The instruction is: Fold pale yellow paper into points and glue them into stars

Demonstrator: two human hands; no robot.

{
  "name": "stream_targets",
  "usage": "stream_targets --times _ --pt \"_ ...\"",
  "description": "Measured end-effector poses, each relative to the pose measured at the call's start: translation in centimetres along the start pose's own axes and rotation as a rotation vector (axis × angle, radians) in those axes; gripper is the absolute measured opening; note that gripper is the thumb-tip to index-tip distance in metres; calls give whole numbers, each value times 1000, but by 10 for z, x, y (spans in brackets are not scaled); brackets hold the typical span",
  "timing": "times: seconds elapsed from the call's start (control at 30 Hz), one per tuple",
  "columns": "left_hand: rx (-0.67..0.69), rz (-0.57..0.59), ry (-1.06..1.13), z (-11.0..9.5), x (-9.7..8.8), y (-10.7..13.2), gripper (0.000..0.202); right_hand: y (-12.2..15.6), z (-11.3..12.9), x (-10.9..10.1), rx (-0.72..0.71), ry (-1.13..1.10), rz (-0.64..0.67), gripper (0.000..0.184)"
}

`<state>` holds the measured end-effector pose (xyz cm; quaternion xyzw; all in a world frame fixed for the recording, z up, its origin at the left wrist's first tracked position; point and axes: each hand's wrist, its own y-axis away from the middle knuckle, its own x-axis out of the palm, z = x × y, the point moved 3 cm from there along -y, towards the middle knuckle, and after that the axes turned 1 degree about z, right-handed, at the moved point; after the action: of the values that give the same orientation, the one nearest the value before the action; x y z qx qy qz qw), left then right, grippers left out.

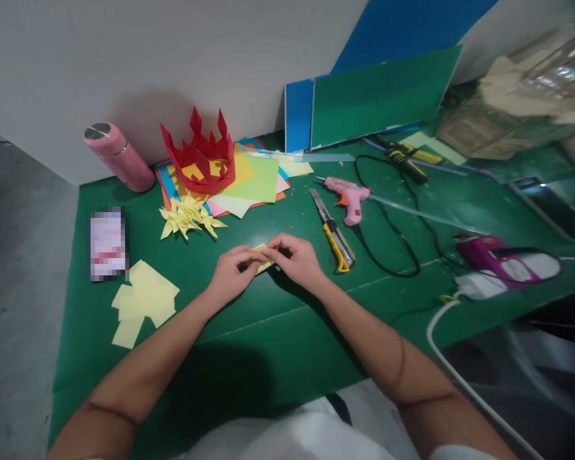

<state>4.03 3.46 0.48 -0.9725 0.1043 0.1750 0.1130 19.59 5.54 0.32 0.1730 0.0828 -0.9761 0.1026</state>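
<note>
Between my two hands is a small piece of yellow paper (pixel 264 264), low over the green table. My left hand (pixel 232 273) pinches its left side with thumb and fingers. On the other side my right hand (pixel 297 260) grips the paper too, its fingertips close to those of the left. My fingers cover much of the paper, so its folds are hard to make out. Several loose yellow paper pieces (pixel 146 294) lie to the left of my left forearm. Beyond my hands sits a pile of folded yellow paper shapes (pixel 186 217), beside a red folded-paper crown (pixel 204 163).
Right of my hands lie a yellow utility knife (pixel 335 239), blade out, and a pink glue gun (pixel 349 198) with a looping black cord. Coloured sheets (pixel 263 179) lie under the crown. A pink bottle (pixel 122 160) stands back left. A purple power strip (pixel 486 259) sits right on the green table (pixel 249 345).
</note>
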Motion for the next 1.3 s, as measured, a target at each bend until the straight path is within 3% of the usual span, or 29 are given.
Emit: stream_targets --times 0.13,0.27,0.37,0.53,0.67,0.93,1.2,1.3 --pt "-3 -34 -8 -1 -1 1 16 -1 0 -2 49 -89 23 25" --pt "14 -173 -1 -5 -8 1 14 -2 -1 -1 148 -298 109 37" --pt "18 -214 20 -7 -10 1 12 -1 -1 2 140 -263 169 39" --pt "23 -198 30 -6 -8 2 12 1 0 5 129 -133 191 42" --pt "27 -174 26 -9 -6 2 14 2 1 3 204 -259 227 43" --pt "-68 -175 48 -3 -5 3 15 2 4 2 204 -336 196 48" --pt "-146 -19 289 5 0 2 25 3 3 3 145 -246 188 52" --pt "-145 -88 263 3 -1 3 27 2 6 3 104 -183 201 48"
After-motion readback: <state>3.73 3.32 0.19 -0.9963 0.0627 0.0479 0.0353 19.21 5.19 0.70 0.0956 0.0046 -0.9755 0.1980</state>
